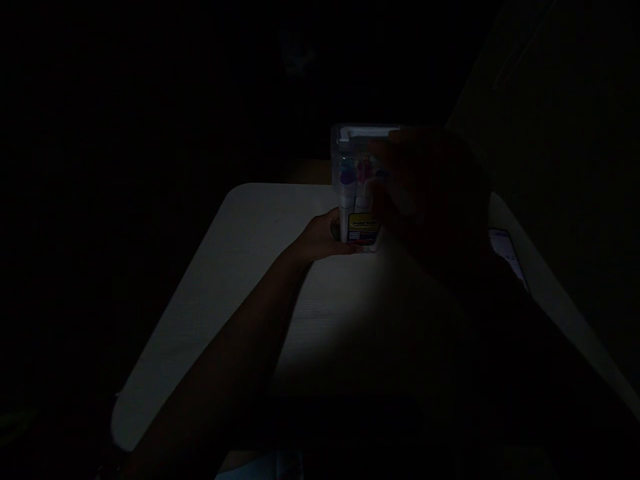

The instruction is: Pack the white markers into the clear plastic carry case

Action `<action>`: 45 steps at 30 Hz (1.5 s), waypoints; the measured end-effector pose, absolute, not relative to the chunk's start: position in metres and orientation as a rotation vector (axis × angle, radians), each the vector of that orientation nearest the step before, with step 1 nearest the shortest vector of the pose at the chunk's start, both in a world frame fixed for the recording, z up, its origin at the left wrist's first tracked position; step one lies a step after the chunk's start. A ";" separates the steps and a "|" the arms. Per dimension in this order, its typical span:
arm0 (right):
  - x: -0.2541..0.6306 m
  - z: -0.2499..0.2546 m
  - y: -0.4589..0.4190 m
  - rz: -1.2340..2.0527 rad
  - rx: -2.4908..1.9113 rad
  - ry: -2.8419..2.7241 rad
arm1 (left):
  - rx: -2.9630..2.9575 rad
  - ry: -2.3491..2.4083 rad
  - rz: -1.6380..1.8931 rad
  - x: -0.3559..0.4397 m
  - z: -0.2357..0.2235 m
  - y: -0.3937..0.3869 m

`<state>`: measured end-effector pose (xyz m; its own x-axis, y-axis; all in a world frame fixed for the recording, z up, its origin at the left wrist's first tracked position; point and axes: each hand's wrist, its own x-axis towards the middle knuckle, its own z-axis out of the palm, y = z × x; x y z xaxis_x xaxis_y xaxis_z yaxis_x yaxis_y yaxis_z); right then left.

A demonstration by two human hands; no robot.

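A clear plastic marker case (353,200) stands upright near the far side of the table, with a yellow and black label low on its front. Purple and pink marker caps (348,175) show through its upper part, under a clear lid (345,133). My left hand (320,237) is closed around the base of the case from the left. In deep shadow, my right hand (425,180) has its fingers and thumb curled on the upper right of the case, at the lid. Its exact finger contact is hard to make out.
The pale table (240,267) has rounded corners. At its right side lies a phone (507,257) with a lit screen, partly behind my right forearm. The surroundings are very dark, and my right arm shades much of the tabletop.
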<state>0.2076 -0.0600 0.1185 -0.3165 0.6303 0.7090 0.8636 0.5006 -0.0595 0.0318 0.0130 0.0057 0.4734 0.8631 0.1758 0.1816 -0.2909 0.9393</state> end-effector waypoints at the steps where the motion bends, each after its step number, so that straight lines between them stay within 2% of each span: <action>1: 0.209 0.119 -0.058 -0.416 -1.214 -2.050 | 1.753 0.886 0.890 0.032 0.005 0.013; 8: 0.208 0.118 -0.050 -0.322 -1.260 -1.988 | 1.774 0.880 0.903 0.031 0.002 0.014; 19: 0.208 0.109 -0.047 -0.524 -1.101 -1.946 | 1.778 0.910 0.886 0.031 0.003 0.013; 34: 0.200 0.109 -0.048 -0.458 -1.292 -1.955 | 1.802 0.950 0.882 0.031 0.004 0.013; 45: 0.198 0.100 -0.042 -0.503 -1.267 -1.893 | 1.818 0.970 0.887 0.032 0.004 0.013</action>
